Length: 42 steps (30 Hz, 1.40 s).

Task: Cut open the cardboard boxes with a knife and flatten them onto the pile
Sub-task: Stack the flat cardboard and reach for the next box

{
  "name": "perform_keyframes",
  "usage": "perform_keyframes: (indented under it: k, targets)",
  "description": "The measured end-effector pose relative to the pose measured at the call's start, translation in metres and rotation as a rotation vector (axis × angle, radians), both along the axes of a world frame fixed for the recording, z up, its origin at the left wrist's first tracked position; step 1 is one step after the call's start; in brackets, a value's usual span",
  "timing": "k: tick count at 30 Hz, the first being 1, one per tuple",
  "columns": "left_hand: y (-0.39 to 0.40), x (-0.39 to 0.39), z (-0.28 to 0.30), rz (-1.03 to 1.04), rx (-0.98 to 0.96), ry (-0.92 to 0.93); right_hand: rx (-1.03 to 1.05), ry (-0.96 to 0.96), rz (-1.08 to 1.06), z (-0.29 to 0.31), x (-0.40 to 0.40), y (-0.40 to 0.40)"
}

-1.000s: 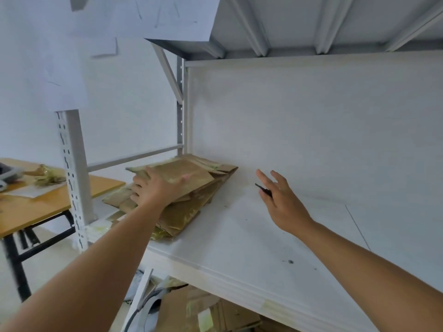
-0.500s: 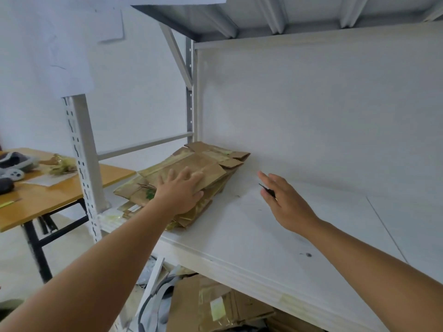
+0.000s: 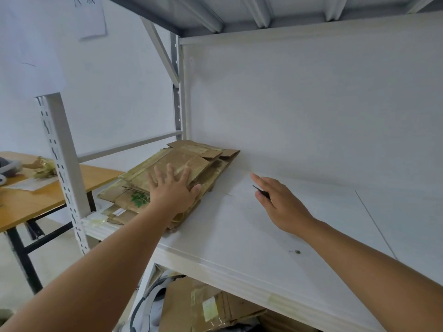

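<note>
A: Big picture first: you stood at the white shelf point(image 3: 275, 236), its board running wide across the view, back panel point(image 3: 311, 104) rising behind it.

B: And off to your left sat the wooden table point(image 3: 96, 176), beyond the rack's post point(image 3: 62, 152).

A: On the shelf's left end lay the pile point(image 3: 191, 161), flattened brown cardboard stacked in layers, its far corner close to the back panel.

B: Below the shelf there was more cardboard point(image 3: 215, 307), jumbled, partly hidden by the board's edge.

A: Now your hands. Your left hand point(image 3: 173, 190) lay flat on top of the pile, fingers spread and straight, palm pressing down near its front right edge.

B: Your right hand point(image 3: 280, 202) was over the bare shelf, just right of the pile and apart from it. The forefinger pointed out towards the back panel.

A: And the knife point(image 3: 261, 191)? Only a thin dark sliver showed at the hand's left side, held in against your fingers.

B: Exactly which fingers gripped it, I couldn't tell; the back of the hand hid that.
</note>
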State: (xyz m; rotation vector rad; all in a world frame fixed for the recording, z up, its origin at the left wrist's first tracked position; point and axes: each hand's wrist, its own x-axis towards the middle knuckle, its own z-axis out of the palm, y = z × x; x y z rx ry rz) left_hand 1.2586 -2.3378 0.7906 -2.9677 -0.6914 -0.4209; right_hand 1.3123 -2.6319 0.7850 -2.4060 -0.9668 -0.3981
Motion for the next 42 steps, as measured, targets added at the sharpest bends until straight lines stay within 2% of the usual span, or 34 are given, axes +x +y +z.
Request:
perform_keyframes:
  k: [6, 14, 21, 31, 36, 42]
  targets:
    - [-0.031, -0.006, 0.022, -0.075, 0.036, -0.086, 0.027, -0.02, -0.02, 0.012, -0.009, -0.027]
    - [-0.116, 0.002, 0.044, -0.309, 0.035, -0.072, -0.043, -0.158, -0.154, 0.033, -0.015, -0.096]
    - [-0.219, 0.012, 0.056, -0.527, 0.059, -0.167, -0.041, -0.214, -0.314, 0.049, -0.019, -0.192]
    - [-0.384, 0.025, 0.04, -0.779, 0.058, -0.266, -0.077, -0.306, -0.638, 0.029, -0.049, -0.356]
    - [-0.462, 0.027, 0.028, -0.895, 0.049, -0.277, -0.142, -0.349, -0.794, 0.022, -0.069, -0.431]
    - [-0.542, 0.029, 0.012, -1.001, 0.035, -0.266, -0.164, -0.308, -0.928, 0.007, -0.09, -0.5]
